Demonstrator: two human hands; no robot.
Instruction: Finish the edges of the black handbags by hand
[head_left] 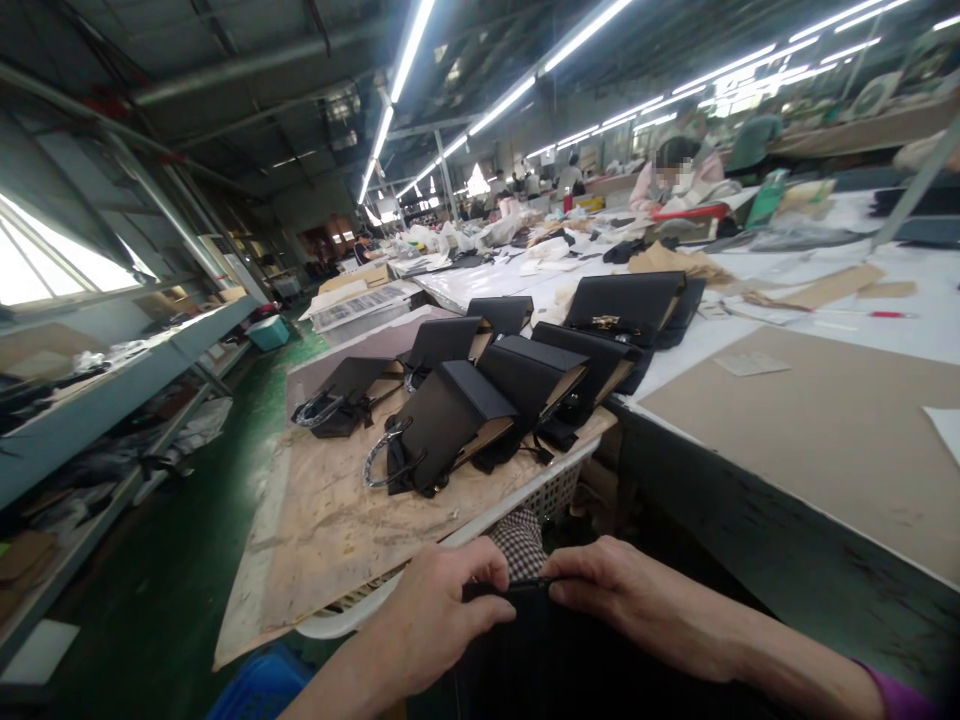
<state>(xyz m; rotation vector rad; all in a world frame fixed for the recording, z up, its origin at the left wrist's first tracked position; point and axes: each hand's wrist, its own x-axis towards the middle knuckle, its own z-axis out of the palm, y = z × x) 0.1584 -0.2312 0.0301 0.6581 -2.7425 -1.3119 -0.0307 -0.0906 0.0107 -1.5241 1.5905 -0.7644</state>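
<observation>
Head view of a person's two bare hands working at a black piece [540, 640], which is lying low in the foreground, just below the fingers. The left hand [446, 600] is pinching its upper edge between thumb and curled forefinger; the right hand [615, 592] is pinching the same edge a little farther along, the two sets of fingertips facing each other without touching. Much of the piece is sinking into shadow, so its full shape cannot be told. A purple sleeve [892, 690] is showing on the right forearm. Checked cloth [519, 535] is appearing just beyond the hands, near a pale perforated basket [553, 490]. Ahead, several black bags [450, 425] are resting in a cluster on a brown board [322, 540], which is lying over the basket. At right, a beige sheet [825, 420] is covering part of a worktable [787, 530]. Farther off, a co-worker [643, 188] in pink is bending over the work surface.
</observation>
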